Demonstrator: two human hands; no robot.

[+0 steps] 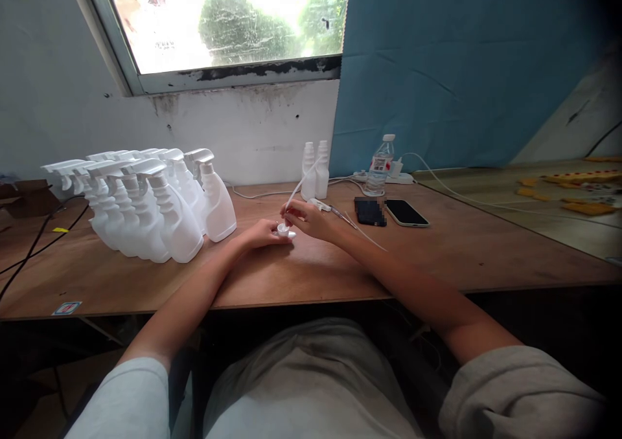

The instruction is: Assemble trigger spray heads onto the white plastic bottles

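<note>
Just above the table, my left hand (264, 233) grips a small white spray head (283, 230), its round collar turned upward. My right hand (307, 219) pinches a thin white plastic tube (306, 179) near its lower end. That lower end is at the collar; whether it sits inside is too small to tell. The tube slants up to the right, its top in front of two white bottles (321, 179) without spray heads. To the left of my hands stand several white spray bottles (181, 228) with trigger heads, packed close together.
On the wooden table (301, 274) behind my right arm lie a dark flat object (370, 211) and a phone (407, 213). A clear water bottle (379, 170) stands by a white power strip (399, 178) with cables. Black cables (36, 248) cross the table's left side.
</note>
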